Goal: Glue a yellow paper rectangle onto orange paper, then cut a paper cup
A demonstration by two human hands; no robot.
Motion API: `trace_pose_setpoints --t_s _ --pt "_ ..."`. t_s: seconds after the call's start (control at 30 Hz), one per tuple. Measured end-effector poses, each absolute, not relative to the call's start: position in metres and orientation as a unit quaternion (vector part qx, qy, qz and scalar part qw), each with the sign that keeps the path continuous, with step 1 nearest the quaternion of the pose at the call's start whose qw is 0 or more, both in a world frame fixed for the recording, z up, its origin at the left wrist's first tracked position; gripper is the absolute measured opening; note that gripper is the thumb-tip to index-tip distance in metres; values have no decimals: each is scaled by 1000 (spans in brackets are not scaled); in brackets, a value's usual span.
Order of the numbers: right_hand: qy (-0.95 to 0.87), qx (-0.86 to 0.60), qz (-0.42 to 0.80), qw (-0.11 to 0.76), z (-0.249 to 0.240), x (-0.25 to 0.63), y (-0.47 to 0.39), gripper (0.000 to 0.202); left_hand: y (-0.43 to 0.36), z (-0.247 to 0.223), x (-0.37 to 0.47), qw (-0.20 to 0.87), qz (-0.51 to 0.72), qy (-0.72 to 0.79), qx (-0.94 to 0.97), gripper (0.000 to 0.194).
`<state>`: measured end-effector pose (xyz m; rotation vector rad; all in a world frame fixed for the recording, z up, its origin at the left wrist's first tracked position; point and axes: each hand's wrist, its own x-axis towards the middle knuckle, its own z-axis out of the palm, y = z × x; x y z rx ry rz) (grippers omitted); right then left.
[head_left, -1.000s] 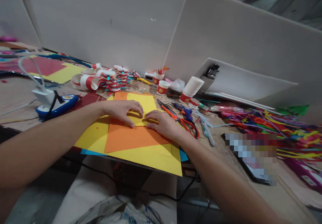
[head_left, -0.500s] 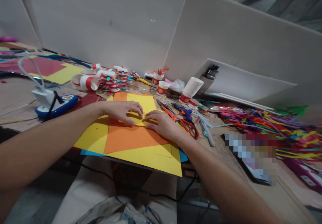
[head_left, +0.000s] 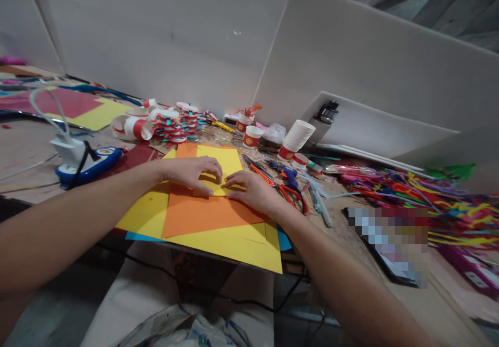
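Observation:
A yellow sheet of paper point(head_left: 220, 152) lies on an orange sheet point(head_left: 206, 217), its near edge between my two hands. My left hand point(head_left: 197, 173) rests on its left part, fingers curled over the top and thumb at the near edge. From the right, my right hand point(head_left: 251, 191) holds the same edge, thumb close to the left thumb and fingers bent on the paper. Beneath the orange sheet are larger yellow sheets point(head_left: 249, 251) and a blue one point(head_left: 286, 240), overhanging the table's front edge. The fingertips partly hide where the paper is gripped.
Orange-handled scissors point(head_left: 302, 201), pliers point(head_left: 259, 169) and a blue glue gun point(head_left: 288, 173) lie to the right. Stacked paper cups point(head_left: 297, 138) and a bottle point(head_left: 323, 123) stand behind. A blue power strip point(head_left: 99, 165) is left, a phone point(head_left: 385, 248) and pipe cleaners point(head_left: 429, 196) right.
Both hands stay at the yellow sheet's near edge. The left thumb has shifted very slightly to the right and nearer to me.

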<state>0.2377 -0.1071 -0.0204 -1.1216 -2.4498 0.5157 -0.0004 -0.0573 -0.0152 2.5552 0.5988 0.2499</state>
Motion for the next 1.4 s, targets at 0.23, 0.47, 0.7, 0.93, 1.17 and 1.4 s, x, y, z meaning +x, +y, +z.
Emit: trace_pose_setpoints --t_s 0.23,0.47,0.7,0.93,1.17,1.4 --pt "-877 -397 185 197 -21 238 -107 18 -58 -18 2 221 91 226 944 37" --pt "-881 -399 168 189 -19 237 -108 18 -58 -17 1 226 92 222 944 35" --pt "-900 -375 138 176 -17 234 -110 16 -59 -16 3 228 85 230 942 35" --pt "-904 -376 119 165 -17 233 -112 17 -58 -17 2 228 87 227 943 37" --pt "-913 -358 90 175 -23 233 -113 16 -60 -16 2 221 90 227 944 35" --pt "-912 -360 90 173 -22 231 -115 9 -60 -16 2 213 90 228 946 34"
